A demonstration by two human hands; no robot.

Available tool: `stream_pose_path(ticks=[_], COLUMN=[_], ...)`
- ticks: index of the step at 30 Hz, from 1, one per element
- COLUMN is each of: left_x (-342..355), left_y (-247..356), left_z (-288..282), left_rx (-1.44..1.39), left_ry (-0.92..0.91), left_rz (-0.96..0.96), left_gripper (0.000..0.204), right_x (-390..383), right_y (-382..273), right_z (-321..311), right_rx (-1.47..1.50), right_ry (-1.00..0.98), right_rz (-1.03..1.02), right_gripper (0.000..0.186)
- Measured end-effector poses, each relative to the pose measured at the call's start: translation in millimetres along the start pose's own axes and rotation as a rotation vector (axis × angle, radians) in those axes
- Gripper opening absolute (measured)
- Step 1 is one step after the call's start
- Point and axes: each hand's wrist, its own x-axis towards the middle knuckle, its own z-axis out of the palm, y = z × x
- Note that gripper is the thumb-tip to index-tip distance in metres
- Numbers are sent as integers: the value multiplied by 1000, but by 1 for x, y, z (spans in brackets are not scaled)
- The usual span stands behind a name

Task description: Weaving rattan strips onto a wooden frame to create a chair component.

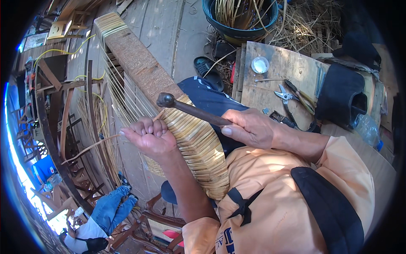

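A wooden plank (131,55) lies diagonally from the upper left to my lap, its near part wound in tight pale rattan strips (198,156), with loose strands (118,89) along its left side. My left hand (150,137), palm up, has its fingers curled round a thin rattan strip (97,143) beside the wrapped section. My right hand (249,129) grips a dark metal bar tool (196,113); its knobbed end sits over the plank, just above my left fingers.
At right, a wooden board (292,59) carries a white cup, pliers and snips beside a black case (340,93) and plastic bottle. A bucket of rattan (241,27) and sandals (209,76) lie ahead. Left are wooden frames (50,110) and a person in jeans (110,207).
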Motion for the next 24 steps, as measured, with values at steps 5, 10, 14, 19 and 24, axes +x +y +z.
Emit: stream_pose_path(ticks=[5, 10, 14, 19, 24], left_x=[-1, 1, 0, 0, 3], left_y=[-1, -2, -2, -2, -3], left_z=[1, -1, 1, -1, -4], left_rx=[-3, -4, -8, -18, 1], left_ry=[-15, 4, 19, 12, -17], left_rz=[18, 30, 21, 28, 46], left_gripper=[49, 49, 48, 49, 49], right_x=[6, 5, -7, 17, 1], right_y=[3, 10, -8, 12, 6], right_z=[6, 5, 3, 10, 9], right_rx=[-109, -130, 31, -154, -57], right_ry=[4, 23, 123, -10, 116], right_rz=[-87, 57, -145, 62, -81], right_gripper=[32, 29, 33, 34, 34])
